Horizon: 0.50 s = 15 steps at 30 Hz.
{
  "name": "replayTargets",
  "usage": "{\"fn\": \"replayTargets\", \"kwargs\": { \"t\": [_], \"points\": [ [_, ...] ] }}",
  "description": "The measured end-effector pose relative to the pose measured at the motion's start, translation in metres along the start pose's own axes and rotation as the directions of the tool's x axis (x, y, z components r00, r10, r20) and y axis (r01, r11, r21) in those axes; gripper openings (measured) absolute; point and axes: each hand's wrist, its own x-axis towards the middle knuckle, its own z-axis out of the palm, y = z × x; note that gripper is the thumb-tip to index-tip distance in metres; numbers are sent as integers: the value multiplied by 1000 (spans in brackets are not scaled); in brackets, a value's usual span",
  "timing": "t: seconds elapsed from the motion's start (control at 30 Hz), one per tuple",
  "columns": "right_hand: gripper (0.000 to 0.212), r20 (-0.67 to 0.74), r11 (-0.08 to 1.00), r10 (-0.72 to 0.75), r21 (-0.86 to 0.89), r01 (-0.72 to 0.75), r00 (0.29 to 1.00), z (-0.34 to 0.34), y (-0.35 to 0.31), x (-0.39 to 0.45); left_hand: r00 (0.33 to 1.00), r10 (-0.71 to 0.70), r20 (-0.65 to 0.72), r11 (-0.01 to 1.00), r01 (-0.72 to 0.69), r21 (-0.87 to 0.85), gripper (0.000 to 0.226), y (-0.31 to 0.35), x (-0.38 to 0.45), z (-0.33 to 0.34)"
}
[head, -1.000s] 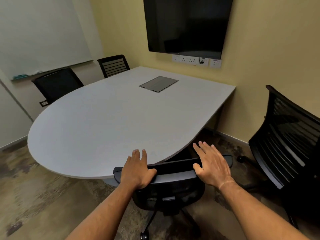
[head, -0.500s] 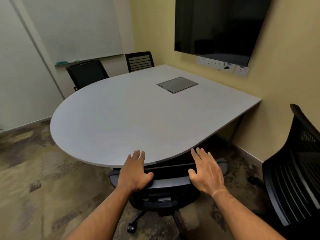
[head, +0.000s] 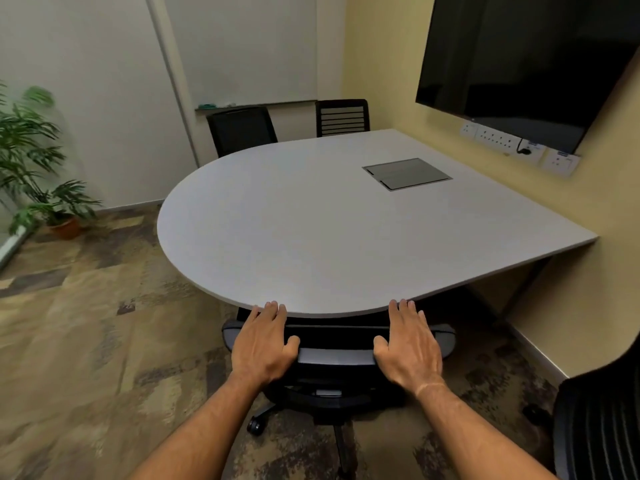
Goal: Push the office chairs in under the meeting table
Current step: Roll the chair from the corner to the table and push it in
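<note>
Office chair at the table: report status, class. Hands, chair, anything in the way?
Both hands, left and right, flat on chair back. Chair tucked against table edge. Nothing blocking.

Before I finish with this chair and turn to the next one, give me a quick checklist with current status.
1. Left hand flat on the near chair's backrest: ok.
2. Right hand flat on the same backrest: ok.
3. Seat tucked under the meeting table: ok, fingertips sit at the table edge.
4. Backrest touching the edge: cannot tell.
5. Chair at the right pushed in: not ok, it stands clear of the table.
6. Two far chairs fully in: cannot tell.
</note>
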Motion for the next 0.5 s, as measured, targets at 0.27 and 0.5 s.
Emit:
{"fn": "replayTargets", "kwargs": {
  "t": [0.27,0.5],
  "points": [
    [81,-9,998,-49,-35,48,999,-3,20,27,998,-54,21,999,54,5,83,15,25,5],
    [80,-7,996,-81,-45,81,997,-5,31,57,996,-84,20,996,83,27,85,20,56,14]
  ]
}}
